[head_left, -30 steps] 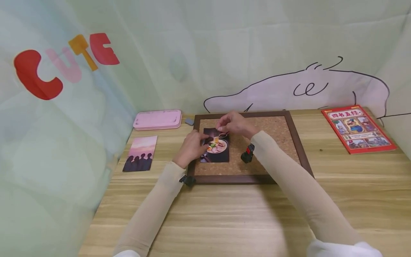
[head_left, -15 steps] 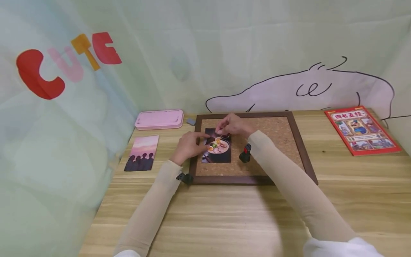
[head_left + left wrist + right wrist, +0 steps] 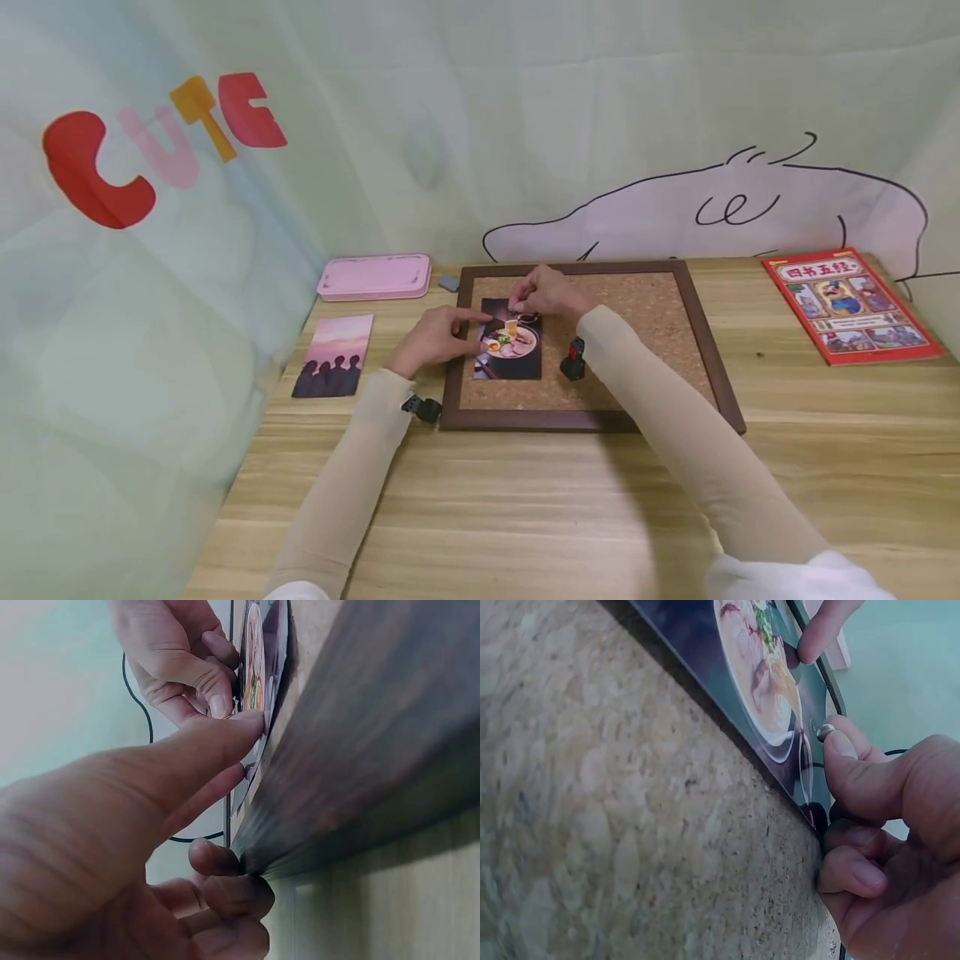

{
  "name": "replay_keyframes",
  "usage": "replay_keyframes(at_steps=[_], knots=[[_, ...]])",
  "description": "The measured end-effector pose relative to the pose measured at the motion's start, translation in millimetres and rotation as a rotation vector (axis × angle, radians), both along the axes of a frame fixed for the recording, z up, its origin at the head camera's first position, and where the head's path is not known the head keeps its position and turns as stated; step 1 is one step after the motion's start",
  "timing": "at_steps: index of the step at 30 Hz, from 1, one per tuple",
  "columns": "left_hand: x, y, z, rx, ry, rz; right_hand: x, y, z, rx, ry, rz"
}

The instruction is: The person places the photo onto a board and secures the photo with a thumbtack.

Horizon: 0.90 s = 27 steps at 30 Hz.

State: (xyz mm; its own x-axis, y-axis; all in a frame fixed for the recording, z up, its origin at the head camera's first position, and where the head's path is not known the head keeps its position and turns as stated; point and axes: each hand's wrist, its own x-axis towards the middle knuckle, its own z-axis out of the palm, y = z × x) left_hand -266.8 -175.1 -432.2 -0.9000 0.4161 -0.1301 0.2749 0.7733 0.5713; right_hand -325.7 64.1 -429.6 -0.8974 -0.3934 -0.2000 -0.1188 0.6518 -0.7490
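Note:
A dark photo of a noodle bowl [image 3: 525, 364] lies on the left part of a cork board [image 3: 637, 321] with a brown frame. My left hand [image 3: 431, 335] presses the photo's left side with thumb and index finger; its other fingers rest by the frame edge in the left wrist view. At the photo's top edge, my right hand [image 3: 546, 292] pinches a small silver pin [image 3: 825, 732] between thumb and index finger. The pin's head shows in the right wrist view, just above the photo; whether its point touches the paper cannot be told.
Left of the board lies a sunset photo with silhouettes [image 3: 332, 357]. A pink tin case [image 3: 375, 277] and a small grey block [image 3: 448, 282] are at the back left. A red comic-style book [image 3: 851, 308] lies at the right. A printed curtain hangs behind the wooden table.
My left wrist has shifted slightly left and its fingers have straightened a little on the photo. The right hand stays at the photo's top edge. The view has moved slightly.

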Motion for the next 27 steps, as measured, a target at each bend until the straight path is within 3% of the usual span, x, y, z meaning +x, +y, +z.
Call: replay_keyframes(at_steps=[15,27], knots=[[-0.5,1.1,-1.6,-0.031,0.003,-0.006,0.8,-2.3,-2.9,0.047,0.037,-0.018],[0.0,1.7,-0.5,-0.031,0.002,-0.006,0.3,-5.2,3.0,0.049,-0.069,-0.075]])
